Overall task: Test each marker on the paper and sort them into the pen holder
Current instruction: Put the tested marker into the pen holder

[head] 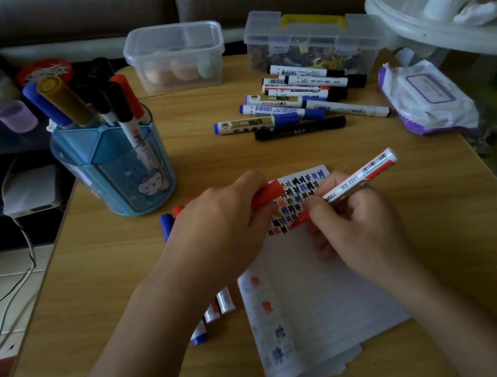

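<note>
Now holding a red marker [358, 177] in the curled right hand [360, 228], tip down on the paper [321, 308] at mid-frame; pinching what looks like its cap [266, 195] in the left hand [214, 227]. Light, stiff, slick: best gripped low on the barrel.

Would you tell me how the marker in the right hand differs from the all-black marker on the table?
The held marker has a white barrel with red trim; the black marker is all dark. The held marker is tilted in the right hand, tip at the paper; the black marker lies flat on the table. The held marker is uncapped, its red cap in the left hand; the black marker looks capped.
</note>
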